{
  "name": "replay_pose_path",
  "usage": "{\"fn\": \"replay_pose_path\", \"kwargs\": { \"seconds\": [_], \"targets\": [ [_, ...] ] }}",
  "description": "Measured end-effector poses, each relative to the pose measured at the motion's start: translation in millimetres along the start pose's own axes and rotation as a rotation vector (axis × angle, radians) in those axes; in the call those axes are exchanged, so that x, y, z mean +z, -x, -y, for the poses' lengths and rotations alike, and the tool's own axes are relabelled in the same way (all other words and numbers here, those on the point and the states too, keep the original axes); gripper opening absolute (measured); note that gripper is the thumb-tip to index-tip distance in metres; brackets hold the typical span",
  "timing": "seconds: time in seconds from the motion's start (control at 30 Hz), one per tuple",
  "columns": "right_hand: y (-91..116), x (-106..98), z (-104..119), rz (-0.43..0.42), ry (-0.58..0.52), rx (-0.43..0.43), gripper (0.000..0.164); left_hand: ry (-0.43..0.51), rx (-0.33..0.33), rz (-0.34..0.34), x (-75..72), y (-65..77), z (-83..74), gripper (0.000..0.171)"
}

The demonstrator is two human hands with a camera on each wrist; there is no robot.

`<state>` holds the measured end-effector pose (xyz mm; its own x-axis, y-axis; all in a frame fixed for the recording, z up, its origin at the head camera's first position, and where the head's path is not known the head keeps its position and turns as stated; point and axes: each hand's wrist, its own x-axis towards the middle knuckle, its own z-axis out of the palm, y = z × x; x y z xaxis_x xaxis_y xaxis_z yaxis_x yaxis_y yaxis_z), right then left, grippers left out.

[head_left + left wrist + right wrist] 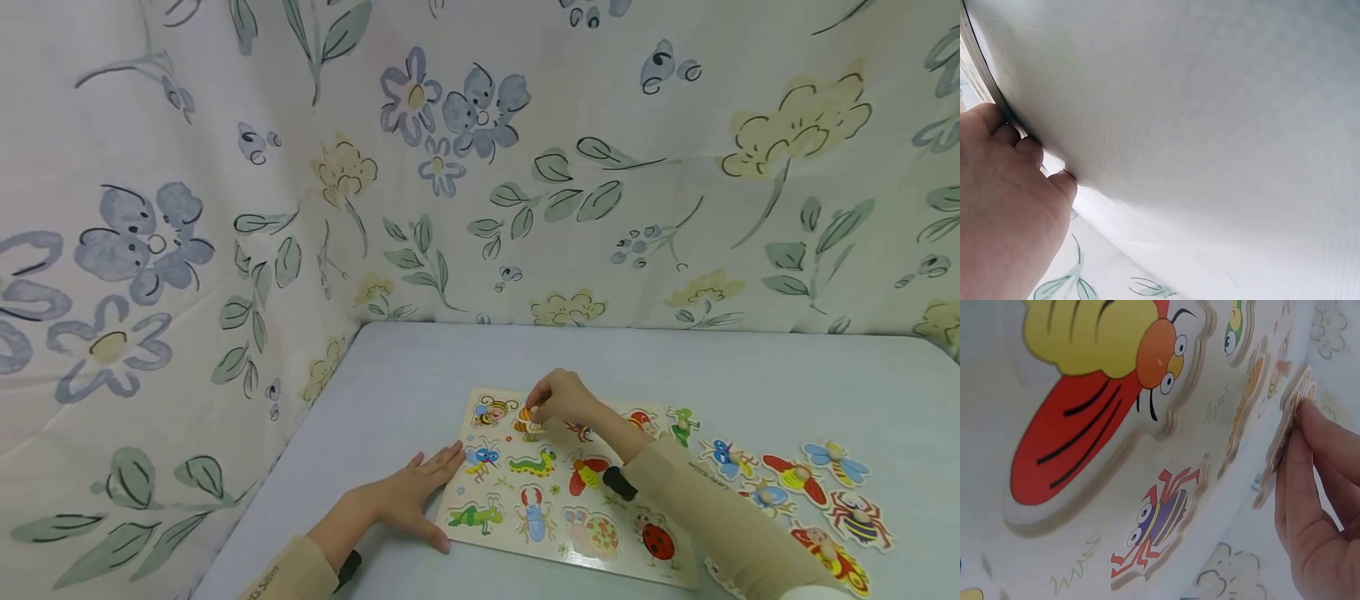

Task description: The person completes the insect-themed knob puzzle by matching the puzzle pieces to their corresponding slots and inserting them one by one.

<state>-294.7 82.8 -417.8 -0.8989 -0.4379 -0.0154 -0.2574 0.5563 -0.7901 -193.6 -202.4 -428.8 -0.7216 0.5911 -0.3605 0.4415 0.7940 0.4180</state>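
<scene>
A wooden insect puzzle board [510, 473] lies on the table, with printed bugs in several recesses. My right hand [564, 398] is over its upper part, pinching an orange-striped puzzle piece [527, 425] between thumb and fingers. In the right wrist view, the thin wooden piece [1280, 440] appears edge-on, apart from the board, and the right hand [1316, 494] grips it. Spread flat, my left hand [411, 496] rests at the board's left edge. Its fingertips touch that edge in the left wrist view, where the left hand [1013, 200] shows.
Loose insect pieces lie right of the board, among them a red-winged bug [797, 477], a blue-winged dragonfly [836, 461], a spider [858, 518] and a red-yellow butterfly [832, 557]. My right forearm hides part of the board. A floral curtain [480, 233] hangs behind the table.
</scene>
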Motion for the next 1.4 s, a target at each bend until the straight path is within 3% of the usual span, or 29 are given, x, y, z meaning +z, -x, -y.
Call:
{"fn": "replay_pose_path", "kwargs": {
  "seconds": [0.43, 1.4],
  "targets": [
    [-4.4, 8.8, -0.5, -0.015, 0.035, 0.072, 0.008, -0.027, -0.011, 0.003, 3.6, -3.9, 4.2, 0.12],
    [-5.7, 18.7, 2.1, 0.004, 0.079, 0.071, 0.008, -0.026, -0.025, -0.006, 4.6, -3.9, 6.4, 0.121]
  ]
}}
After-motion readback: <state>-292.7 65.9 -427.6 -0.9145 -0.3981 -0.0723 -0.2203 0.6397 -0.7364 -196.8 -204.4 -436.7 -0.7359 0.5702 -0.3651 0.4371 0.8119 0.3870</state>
